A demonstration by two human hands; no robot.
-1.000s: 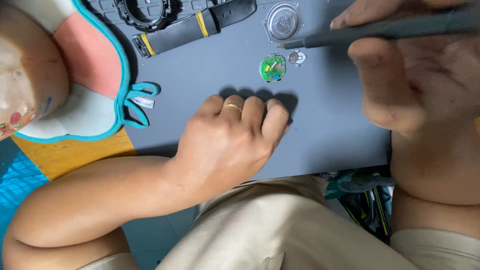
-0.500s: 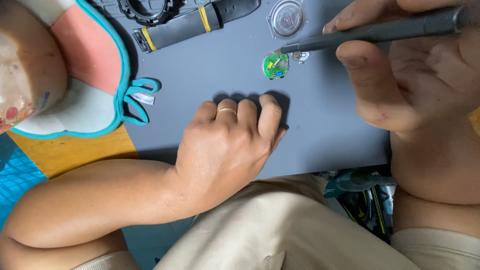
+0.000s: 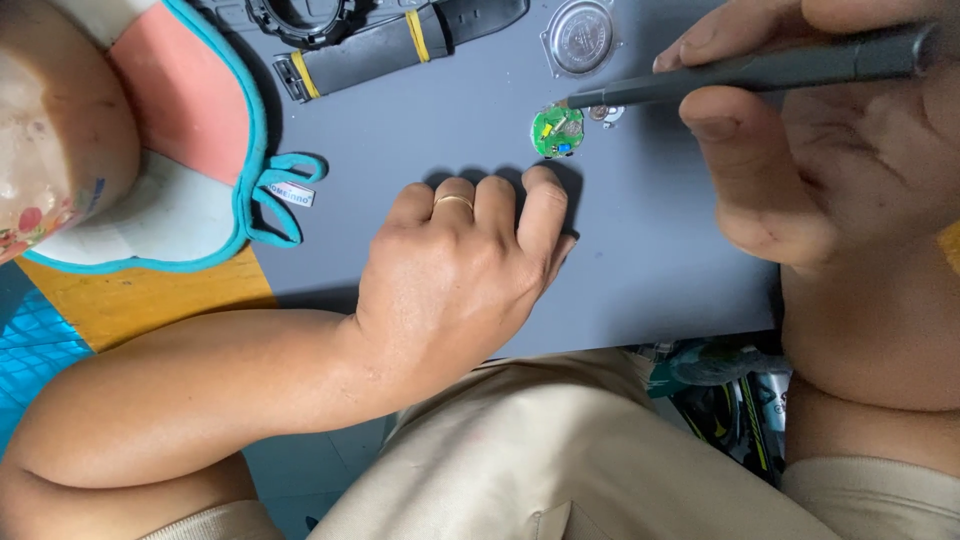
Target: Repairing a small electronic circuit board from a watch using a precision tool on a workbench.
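Green circuit module [image 3: 557, 132] on grey mat [image 3: 640, 250]; right hand [image 3: 820, 170] grip closed on dark tool [image 3: 750, 70]; left hand [image 3: 460, 270] curled, empty.

You have one green circuit module [image 3: 557, 132], one round metal case back [image 3: 582, 37], one black watch [image 3: 390, 35] and one dark tool [image 3: 750, 70].

One small label, one packet.

A small white fabric tag [image 3: 291, 194] with dark print sits at the left of the frame, sewn to a teal loop [image 3: 272, 200] at the edge of a pink, white and teal pad [image 3: 190, 150]. At the lower right, below the grey mat [image 3: 640, 260], a dark crumpled packet [image 3: 740, 400] with green and yellow marks shows, partly hidden.
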